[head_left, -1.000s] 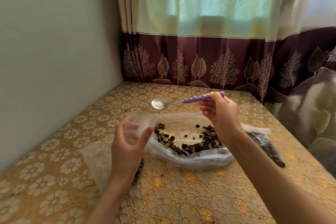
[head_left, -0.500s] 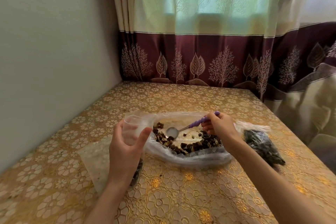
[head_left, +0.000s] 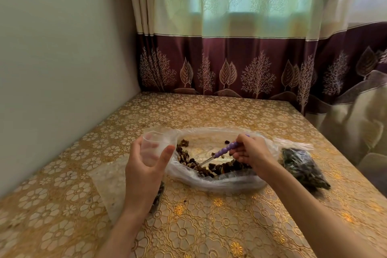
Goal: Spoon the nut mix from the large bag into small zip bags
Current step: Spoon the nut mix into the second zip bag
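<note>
A large clear bag (head_left: 226, 184) lies open on the table with dark nut mix (head_left: 211, 168) heaped along its near side. My right hand (head_left: 251, 151) grips the purple handle of a spoon (head_left: 225, 150) whose bowl is buried in the nuts. My left hand (head_left: 144, 165) holds a small clear zip bag (head_left: 154, 146) upright with its mouth open, just left of the large bag. Some nuts show at the small bag's bottom below my wrist.
A filled zip bag of dark mix (head_left: 303, 167) lies to the right of the large bag. A flat clear plastic sheet or bag (head_left: 109, 182) lies under my left forearm. The wall stands on the left and a curtain (head_left: 240, 69) hangs behind the gold-patterned table (head_left: 209, 226).
My right hand brought the empty spoon down from above the large bag and pushed its bowl into the nut mix. My left hand kept the small bag where it was.
</note>
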`<state>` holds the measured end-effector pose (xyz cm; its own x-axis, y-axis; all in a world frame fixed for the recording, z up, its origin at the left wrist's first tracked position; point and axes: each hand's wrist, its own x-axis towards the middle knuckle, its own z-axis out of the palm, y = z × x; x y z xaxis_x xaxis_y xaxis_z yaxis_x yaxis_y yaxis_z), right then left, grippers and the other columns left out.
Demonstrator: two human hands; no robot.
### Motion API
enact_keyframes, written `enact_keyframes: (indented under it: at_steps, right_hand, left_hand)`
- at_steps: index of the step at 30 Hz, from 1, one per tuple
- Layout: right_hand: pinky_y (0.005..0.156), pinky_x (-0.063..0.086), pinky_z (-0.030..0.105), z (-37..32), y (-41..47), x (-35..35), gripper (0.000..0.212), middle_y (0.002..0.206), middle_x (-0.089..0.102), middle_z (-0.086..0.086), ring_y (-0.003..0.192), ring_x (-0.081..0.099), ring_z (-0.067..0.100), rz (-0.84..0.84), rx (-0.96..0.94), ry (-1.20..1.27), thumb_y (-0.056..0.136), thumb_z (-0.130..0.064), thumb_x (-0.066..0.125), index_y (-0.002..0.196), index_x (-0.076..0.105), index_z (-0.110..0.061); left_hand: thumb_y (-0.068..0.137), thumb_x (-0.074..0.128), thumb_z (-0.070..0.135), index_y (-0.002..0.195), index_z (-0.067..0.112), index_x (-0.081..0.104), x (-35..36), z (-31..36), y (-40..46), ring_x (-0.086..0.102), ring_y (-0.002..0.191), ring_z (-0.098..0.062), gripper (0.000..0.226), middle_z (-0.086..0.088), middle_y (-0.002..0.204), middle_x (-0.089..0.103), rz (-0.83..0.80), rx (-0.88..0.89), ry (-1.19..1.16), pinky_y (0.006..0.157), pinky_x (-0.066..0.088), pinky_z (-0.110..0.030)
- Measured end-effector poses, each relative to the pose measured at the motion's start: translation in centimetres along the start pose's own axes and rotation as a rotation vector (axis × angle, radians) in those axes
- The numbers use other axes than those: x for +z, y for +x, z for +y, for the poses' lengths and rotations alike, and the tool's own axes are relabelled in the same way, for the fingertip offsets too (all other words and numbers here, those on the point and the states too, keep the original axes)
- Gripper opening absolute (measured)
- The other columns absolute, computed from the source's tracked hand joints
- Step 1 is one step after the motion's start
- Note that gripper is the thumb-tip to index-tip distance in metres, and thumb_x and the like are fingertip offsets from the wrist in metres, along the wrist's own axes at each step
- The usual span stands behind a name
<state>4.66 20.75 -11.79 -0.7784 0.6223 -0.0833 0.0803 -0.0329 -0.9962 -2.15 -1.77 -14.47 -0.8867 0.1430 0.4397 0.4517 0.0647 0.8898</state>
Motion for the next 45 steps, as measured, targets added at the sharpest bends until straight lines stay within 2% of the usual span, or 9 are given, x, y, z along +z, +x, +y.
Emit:
enact_keyframes:
  at_steps: [5, 9, 14, 20, 29, 35, 39, 43, 45]
  right_hand:
    - [0.039, 0.036, 0.018, 0.1, 0.0, -0.4, 0.029, 0.048, 0.063, 0.005, 0.041, 0.048, 0.011, 0.064, 0.022, 0.07, 0.085, 0.0, 0.04, 0.065, 0.06, 0.0]
    - [0.037, 0.037, 0.017, 0.0, 0.1, -0.8, 0.026, 0.051, 0.063, 0.005, 0.039, 0.049, 0.009, 0.097, 0.039, 0.127, 0.086, -0.001, 0.042, 0.068, 0.06, 0.0]
    - [0.034, 0.032, 0.016, -0.9, 0.4, -1.1, 0.025, 0.048, 0.06, 0.004, 0.036, 0.045, 0.007, 0.106, 0.012, 0.188, 0.088, -0.002, 0.042, 0.071, 0.059, 0.0]
    - [0.033, 0.03, 0.016, -4.6, 0.7, -0.2, 0.029, 0.049, 0.059, 0.005, 0.035, 0.042, 0.006, 0.118, -0.074, 0.246, 0.09, -0.008, 0.043, 0.065, 0.058, -0.003]
    - [0.035, 0.033, 0.016, -8.5, -1.7, 3.2, 0.028, 0.051, 0.059, 0.004, 0.038, 0.045, 0.006, -0.024, -0.256, 0.126, 0.087, -0.006, 0.045, 0.064, 0.061, -0.003]
    - [0.039, 0.037, 0.016, -9.0, -3.8, 5.5, 0.024, 0.05, 0.062, -0.001, 0.044, 0.052, 0.007, -0.133, -0.562, -0.075, 0.087, -0.002, 0.048, 0.067, 0.061, -0.001]
    - [0.042, 0.038, 0.011, -9.2, -4.5, 5.9, 0.016, 0.052, 0.064, -0.007, 0.046, 0.054, 0.004, -0.194, -0.748, -0.137, 0.086, 0.001, 0.047, 0.075, 0.059, 0.001]
    - [0.041, 0.038, 0.016, -9.0, -4.0, 5.4, 0.018, 0.055, 0.064, -0.002, 0.046, 0.053, 0.008, -0.173, -0.732, -0.06, 0.086, 0.0, 0.048, 0.073, 0.06, -0.004]
    - [0.04, 0.038, 0.017, -8.6, -3.3, 4.7, 0.018, 0.055, 0.064, 0.0, 0.046, 0.051, 0.009, -0.128, -0.671, 0.011, 0.085, 0.0, 0.047, 0.073, 0.06, -0.002]
  left_hand:
    - [0.066, 0.063, 0.058, 0.119, 0.023, 0.047, 0.1, 0.2, -0.1, 0.063, 0.09, -0.017, 0.065, 0.006, 0.105, 0.06, -0.016, 0.005, 0.012, 0.076, 0.056, -0.043]
    - [0.065, 0.062, 0.064, 0.116, 0.023, 0.048, 0.2, 0.4, -0.2, 0.063, 0.089, -0.014, 0.066, 0.009, 0.104, 0.059, -0.021, 0.012, 0.016, 0.07, 0.057, -0.039]
    - [0.056, 0.057, 0.078, 0.12, 0.023, 0.046, 0.1, 0.5, -0.3, 0.064, 0.084, -0.015, 0.086, 0.01, 0.103, 0.059, -0.02, 0.018, 0.032, 0.071, 0.057, -0.042]
    - [0.056, 0.059, 0.076, 0.122, 0.025, 0.045, 0.2, 0.7, -0.4, 0.064, 0.088, -0.019, 0.085, 0.01, 0.104, 0.059, -0.024, 0.015, 0.027, 0.072, 0.056, -0.049]
    - [0.062, 0.064, 0.06, 0.123, 0.025, 0.045, 0.3, 0.6, -0.3, 0.061, 0.091, -0.014, 0.072, 0.013, 0.103, 0.058, -0.002, -0.003, 0.031, 0.075, 0.055, -0.038]
    - [0.066, 0.067, 0.052, 0.121, 0.027, 0.048, 0.1, 0.3, -0.3, 0.062, 0.098, -0.009, 0.063, 0.005, 0.109, 0.063, 0.003, -0.001, -0.045, 0.084, 0.053, -0.038]
    - [0.065, 0.069, 0.05, 0.122, 0.024, 0.047, 0.2, 0.3, -0.4, 0.063, 0.082, 0.001, 0.066, 0.005, 0.097, 0.065, 0.001, -0.011, -0.068, 0.071, 0.054, -0.023]
    - [0.066, 0.068, 0.051, 0.131, 0.018, 0.042, 0.1, 0.1, -0.2, 0.06, 0.097, -0.01, 0.077, 0.002, 0.111, 0.061, 0.017, 0.009, -0.047, 0.081, 0.052, -0.027]
    - [0.067, 0.067, 0.052, 0.13, 0.019, 0.043, 0.1, 0.0, -0.2, 0.06, 0.098, -0.008, 0.075, 0.006, 0.112, 0.061, 0.022, 0.018, -0.035, 0.079, 0.05, -0.024]
